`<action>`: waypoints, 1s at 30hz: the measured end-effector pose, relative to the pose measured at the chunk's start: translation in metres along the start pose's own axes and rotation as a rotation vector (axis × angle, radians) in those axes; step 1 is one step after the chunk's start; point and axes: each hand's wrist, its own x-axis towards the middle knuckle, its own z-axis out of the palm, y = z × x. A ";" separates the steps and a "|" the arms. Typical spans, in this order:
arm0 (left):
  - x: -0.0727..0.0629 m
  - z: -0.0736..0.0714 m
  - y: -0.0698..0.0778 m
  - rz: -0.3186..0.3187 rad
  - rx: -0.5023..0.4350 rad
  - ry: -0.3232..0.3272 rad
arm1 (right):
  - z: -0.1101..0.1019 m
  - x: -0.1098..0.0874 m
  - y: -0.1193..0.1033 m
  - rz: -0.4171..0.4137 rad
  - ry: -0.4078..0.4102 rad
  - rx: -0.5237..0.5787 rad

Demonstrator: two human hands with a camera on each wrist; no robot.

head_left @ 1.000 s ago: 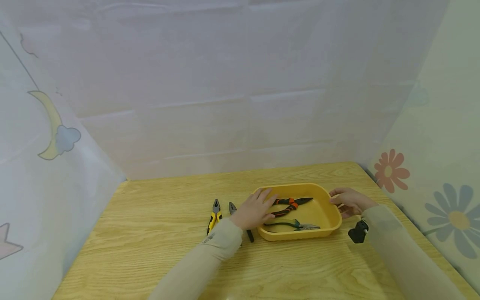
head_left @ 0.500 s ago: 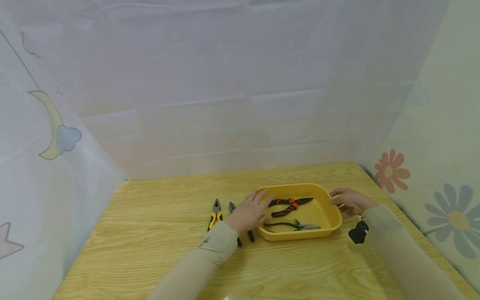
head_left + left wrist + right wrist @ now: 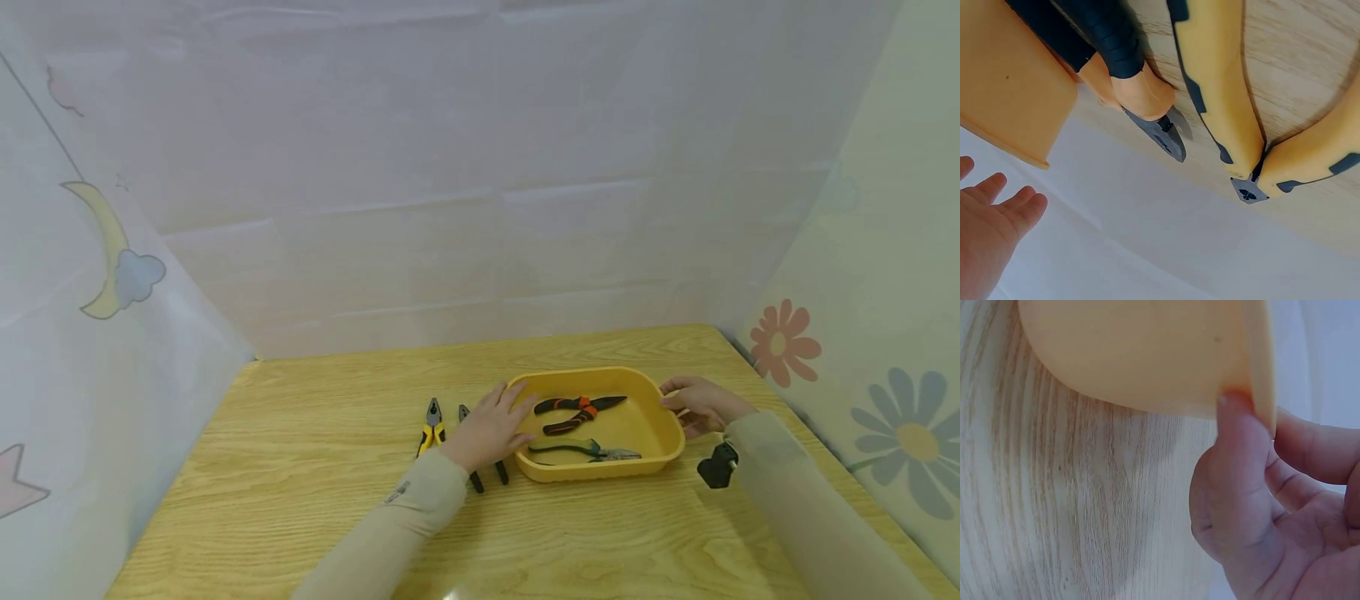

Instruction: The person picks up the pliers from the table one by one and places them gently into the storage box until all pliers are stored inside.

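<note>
The right hand pinches the yellow tray, the empty left hand spread-fingered at its opposite end

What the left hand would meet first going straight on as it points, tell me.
Likely the yellow, rounded rectangular plastic tray; the left hand overlaps it in the head view, though its height above it is unclear.

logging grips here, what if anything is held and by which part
The right hand pinches the yellow tray by its right-end rim; the left hand grips nothing.
</note>
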 end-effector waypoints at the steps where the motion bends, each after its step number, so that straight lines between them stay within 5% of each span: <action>1: -0.001 0.000 0.000 0.001 0.005 0.003 | 0.000 0.000 0.000 -0.002 -0.004 0.000; 23: -0.019 0.002 -0.005 0.022 0.032 0.085 | -0.002 0.000 0.001 -0.005 0.004 -0.009; 30: -0.027 0.000 -0.007 -0.015 0.007 0.069 | -0.002 0.000 0.002 -0.010 -0.004 -0.001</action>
